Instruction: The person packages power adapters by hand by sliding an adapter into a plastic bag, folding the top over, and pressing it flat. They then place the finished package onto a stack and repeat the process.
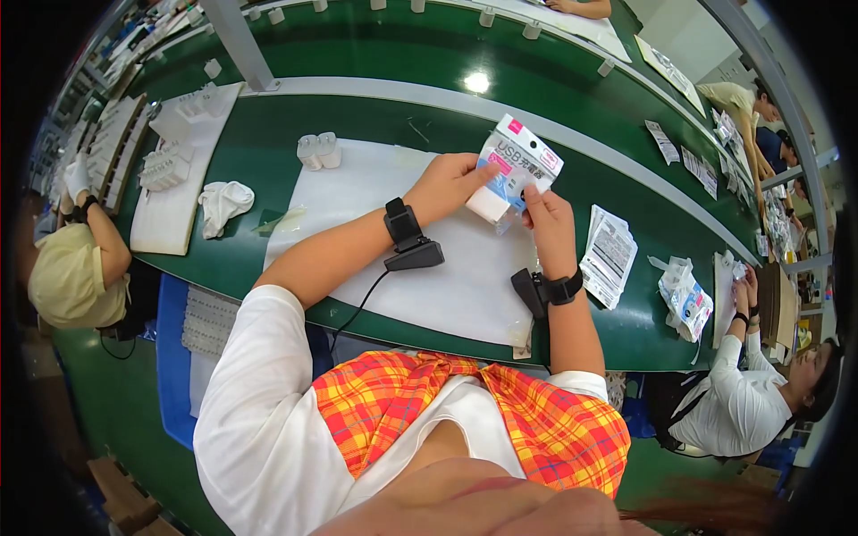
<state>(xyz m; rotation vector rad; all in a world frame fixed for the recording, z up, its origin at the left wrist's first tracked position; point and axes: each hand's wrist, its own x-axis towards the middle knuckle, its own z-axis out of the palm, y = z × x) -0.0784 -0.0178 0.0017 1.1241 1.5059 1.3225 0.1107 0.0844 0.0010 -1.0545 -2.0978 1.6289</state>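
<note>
Both my hands hold one small retail packet (523,163), a clear bag with a white, pink and blue printed card. Inside its lower end sits a white block-shaped charger (489,205). My left hand (450,185) grips the packet's left side at the charger. My right hand (547,219) pinches its lower right edge. The packet is lifted a little above a white foam sheet (393,232) on the green bench. Each wrist wears a black strap with a small black device.
Two white chargers (318,151) stand at the sheet's far left corner. A white cloth (222,203) lies left of it. A stack of printed leaflets (610,255) lies to the right, then a pile of filled packets (684,297). People work on both sides.
</note>
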